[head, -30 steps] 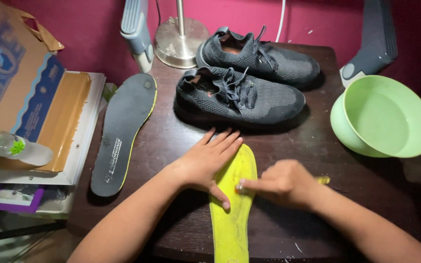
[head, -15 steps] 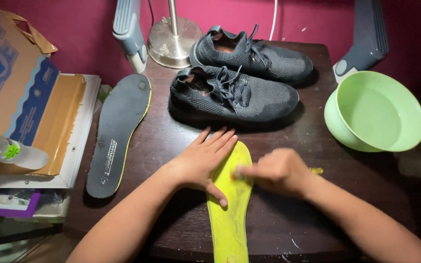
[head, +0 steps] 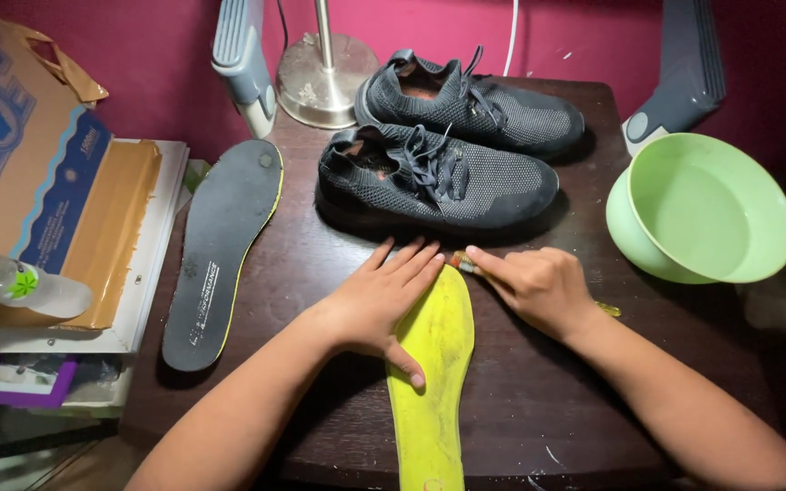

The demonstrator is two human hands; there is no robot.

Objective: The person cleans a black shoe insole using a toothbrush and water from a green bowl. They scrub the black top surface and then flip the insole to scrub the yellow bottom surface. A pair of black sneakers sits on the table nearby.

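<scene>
Yellow foam insole (head: 434,382) lies flat, yellow face up, on the dark wooden bench (head: 539,400); toe end toward the shoes, heel end running off the near edge of view. Left hand (head: 382,305) presses palm-down on its left half, fingers straight and together, pointing up-right toward the toe, thumb splayed back along the insole's middle; nothing gripped, hand open and flat. Right hand (head: 539,286) sits just right of the toe, knuckles up, fingers curled in a closed grip around a small brush-like tool (head: 462,263); its bristled tip shows at the fingertips, touching the insole's toe edge, and a yellowish end (head: 608,309) pokes out behind the wrist. Forearms come in from the lower corners, converging.

Near black knit lace-up shoe (head: 438,182) lies just beyond the fingertips; little room there. Second black shoe (head: 479,105) behind it, touching. Dark grey insole with yellow rim (head: 222,250) lies well left, near the bench's left edge. Pale green plastic bowl (head: 711,214) overhangs the right edge. Open bench shows right of the yellow insole, under the right forearm. Cardboard box (head: 38,182) and clear plastic bottle (head: 20,284) sit off the bench at left.
</scene>
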